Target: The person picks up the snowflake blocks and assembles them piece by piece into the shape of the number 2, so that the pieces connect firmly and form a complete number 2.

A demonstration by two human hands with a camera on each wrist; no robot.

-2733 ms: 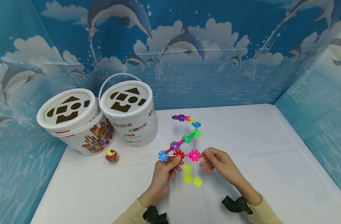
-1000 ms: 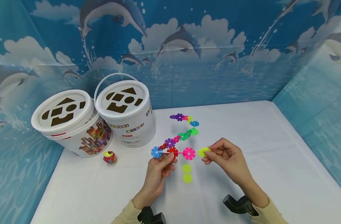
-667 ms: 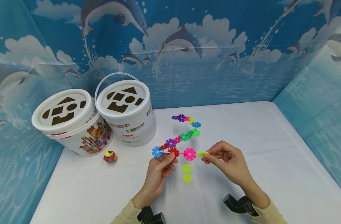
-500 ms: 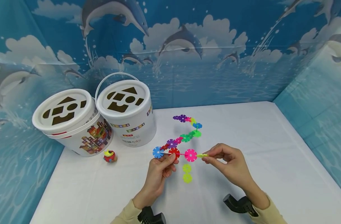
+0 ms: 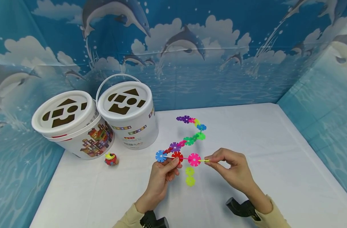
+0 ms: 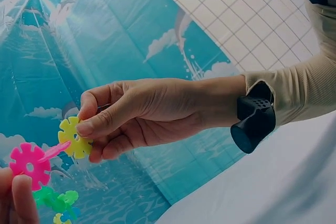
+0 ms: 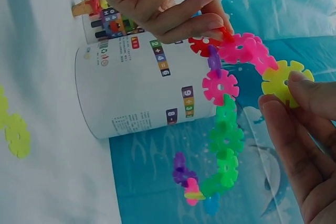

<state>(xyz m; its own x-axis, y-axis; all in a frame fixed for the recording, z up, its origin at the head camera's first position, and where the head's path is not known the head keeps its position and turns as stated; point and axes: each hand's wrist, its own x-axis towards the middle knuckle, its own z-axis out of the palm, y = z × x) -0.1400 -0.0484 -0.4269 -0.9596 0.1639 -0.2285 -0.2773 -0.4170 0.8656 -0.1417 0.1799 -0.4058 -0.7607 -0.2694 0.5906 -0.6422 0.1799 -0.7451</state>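
Observation:
A winding chain of colourful notched plastic discs [image 5: 175, 147] stretches away from the hands. My left hand [image 5: 162, 175] pinches it at a red disc [image 5: 177, 156], with a blue disc [image 5: 161, 155] beside it. A pink disc [image 5: 194, 159] forms the chain's right end. My right hand [image 5: 233, 167] pinches a yellow disc [image 5: 203, 160], seen edge-on in the head view, against the pink disc's right rim. The right wrist view shows this yellow disc [image 7: 283, 81] meeting a pink one; how deep the notches engage is unclear. Two loose yellow discs [image 5: 190, 181] lie on the table below the chain.
Two white lidded buckets [image 5: 128, 126] with shape cut-outs stand at the back left. In front of them sits a small red and yellow toy figure [image 5: 111, 159]. A dolphin-print curtain [image 5: 219, 79] borders the white tablecloth [image 5: 261, 142] at the back and sides.
One of three yellow discs has left the table for my right hand, which was holding none at first. That disc moved left to the pink one and turned edge-on. My left hand keeps its pinch.

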